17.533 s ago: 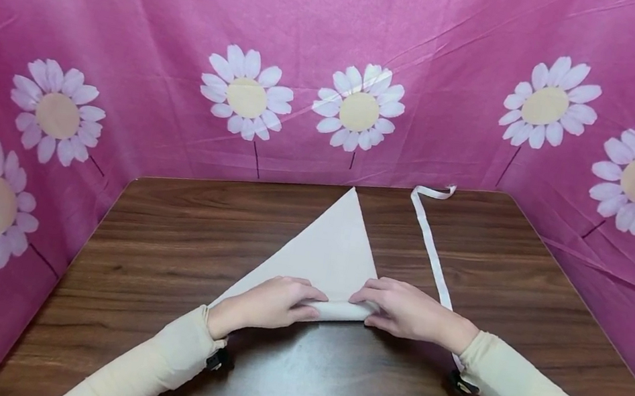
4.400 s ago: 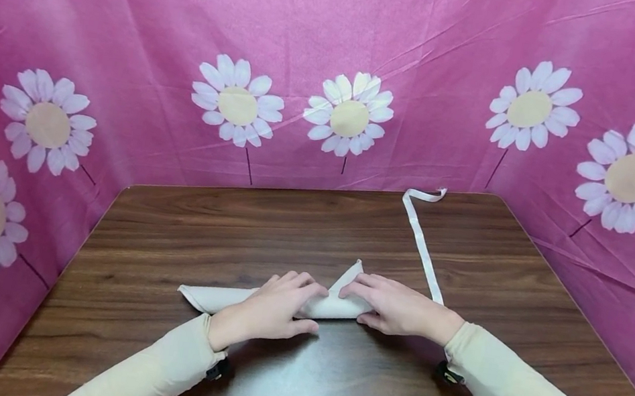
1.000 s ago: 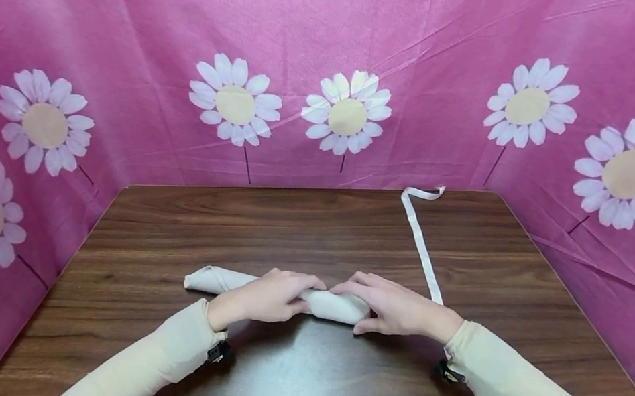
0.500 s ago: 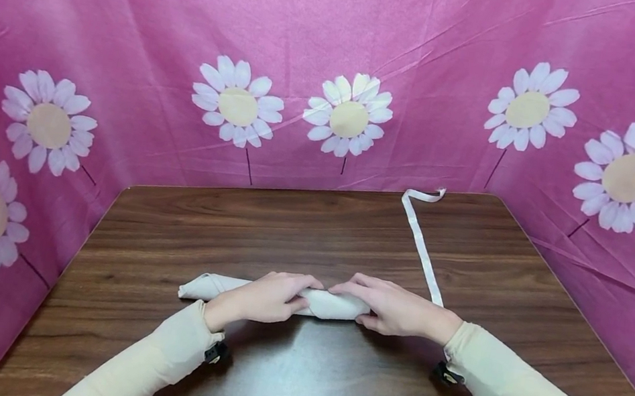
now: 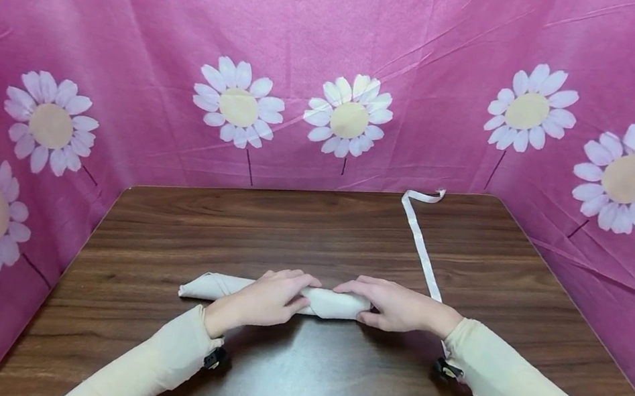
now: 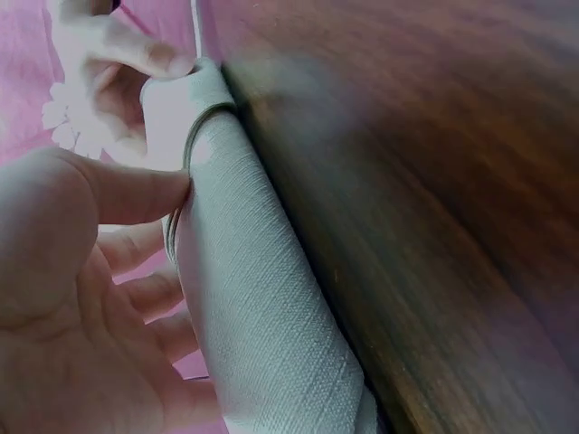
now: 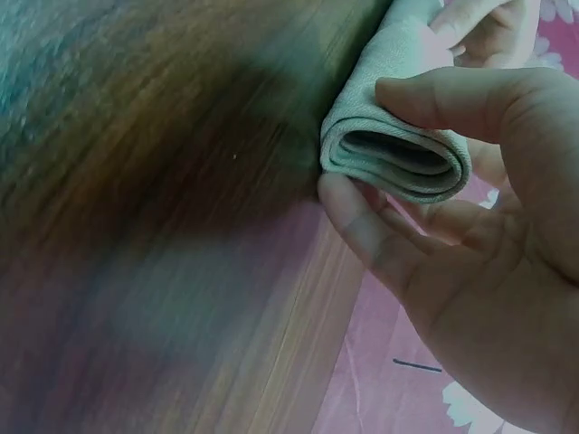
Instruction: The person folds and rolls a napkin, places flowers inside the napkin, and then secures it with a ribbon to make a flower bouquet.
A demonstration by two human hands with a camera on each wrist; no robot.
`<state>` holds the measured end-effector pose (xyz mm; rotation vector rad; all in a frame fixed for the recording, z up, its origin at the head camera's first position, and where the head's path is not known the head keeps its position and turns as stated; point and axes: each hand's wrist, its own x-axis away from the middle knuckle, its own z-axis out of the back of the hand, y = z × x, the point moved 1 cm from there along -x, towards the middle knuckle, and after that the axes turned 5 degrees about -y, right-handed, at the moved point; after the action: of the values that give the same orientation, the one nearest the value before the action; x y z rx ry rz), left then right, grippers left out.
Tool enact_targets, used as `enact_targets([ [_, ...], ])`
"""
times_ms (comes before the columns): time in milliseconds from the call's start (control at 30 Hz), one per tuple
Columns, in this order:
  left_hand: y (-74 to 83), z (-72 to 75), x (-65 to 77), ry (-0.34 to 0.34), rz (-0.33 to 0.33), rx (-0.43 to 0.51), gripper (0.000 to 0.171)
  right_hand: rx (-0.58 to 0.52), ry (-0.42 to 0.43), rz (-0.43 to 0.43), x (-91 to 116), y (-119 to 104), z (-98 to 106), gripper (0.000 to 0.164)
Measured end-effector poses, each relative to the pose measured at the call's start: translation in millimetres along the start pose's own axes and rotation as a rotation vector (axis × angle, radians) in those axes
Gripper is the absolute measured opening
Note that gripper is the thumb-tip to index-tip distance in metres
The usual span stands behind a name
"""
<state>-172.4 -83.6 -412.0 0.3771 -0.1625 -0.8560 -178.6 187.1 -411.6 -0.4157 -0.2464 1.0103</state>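
Observation:
An off-white cloth napkin point(image 5: 339, 306), rolled into a flattened tube, lies crosswise on the table before me. My left hand point(image 5: 267, 298) grips it around the middle, thumb on the near side and fingers on the far side. At its right end my right hand point(image 5: 399, 308) pinches the roll between thumb and fingers. In the right wrist view the napkin's end point(image 7: 398, 154) shows several layers around a narrow hollow. A curved fold edge point(image 6: 192, 136) crosses the roll by the left thumb in the left wrist view. The roll's left end extends past my left wrist.
A narrow white ribbon point(image 5: 421, 243) runs from the back of the brown wooden table point(image 5: 179, 226) toward my right wrist, its near part hidden by my arm. A pink daisy-printed cloth point(image 5: 165, 21) stands around the table's back and sides.
The napkin was a broad triangle with its bottom edge rolled; now it is rolled up fully, its pointed corner wrapped in. Over the last half second, both hands have barely shifted.

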Motion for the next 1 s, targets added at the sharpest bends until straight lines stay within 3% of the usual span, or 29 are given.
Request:
enact_targets([
  [233, 2.3, -1.7, 10.3, 0.088, 0.019, -0.088, 0.039, -0.038, -0.018, -0.011, -1.2, 6.0, 0.0, 0.049],
  [433, 8.6, 1.0, 21.3, 0.184, 0.009, -0.12, 0.038, -0.052, -0.021, -0.078, -1.6, 9.1, 0.4, 0.044],
  [633, 15.5, 0.5, 34.5, 0.183, 0.007, -0.12, 0.038, -0.044, 0.012, -0.144, 0.1, 13.7, -1.3, 0.036],
  [867, 13.4, -3.2, 44.4, 0.21, -0.008, -0.114, 0.029, 0.019, 0.081, -0.132, -4.2, 17.4, -3.7, 0.028],
  [1000, 11.3, -4.7, 47.3, 0.229, -0.021, -0.059, 0.024, 0.012, 0.085, -0.138, -7.1, 18.7, 2.0, 0.029],
])
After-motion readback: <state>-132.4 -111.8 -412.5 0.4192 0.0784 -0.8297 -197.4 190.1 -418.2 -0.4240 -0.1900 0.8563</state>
